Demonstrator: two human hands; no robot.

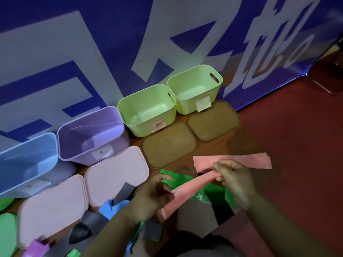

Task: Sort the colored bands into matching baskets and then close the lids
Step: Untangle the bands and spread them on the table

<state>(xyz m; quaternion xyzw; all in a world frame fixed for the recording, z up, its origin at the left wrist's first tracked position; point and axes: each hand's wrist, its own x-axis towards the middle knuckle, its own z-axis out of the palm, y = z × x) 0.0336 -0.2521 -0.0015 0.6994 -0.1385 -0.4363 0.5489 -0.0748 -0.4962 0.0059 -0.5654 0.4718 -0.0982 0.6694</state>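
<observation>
A pink band [187,191] is being held above the wooden table [239,140], clamped at its upper end by the fingers of the right hand [234,178] and pinched near its middle by the left hand [156,195], with a green band [209,191] lying just under it. Four open baskets are being kept along the blue banner [111,43]: a blue basket [26,164], a purple basket [89,134] and two green baskets [146,110], [194,88]. Small paper labels [203,102] are being shown on their fronts, but the writing is too blurred to be read; the big white characters on the banner are cut off.

place: indoor staged room | cues: printed banner [130,43], red floor [297,145]
</observation>
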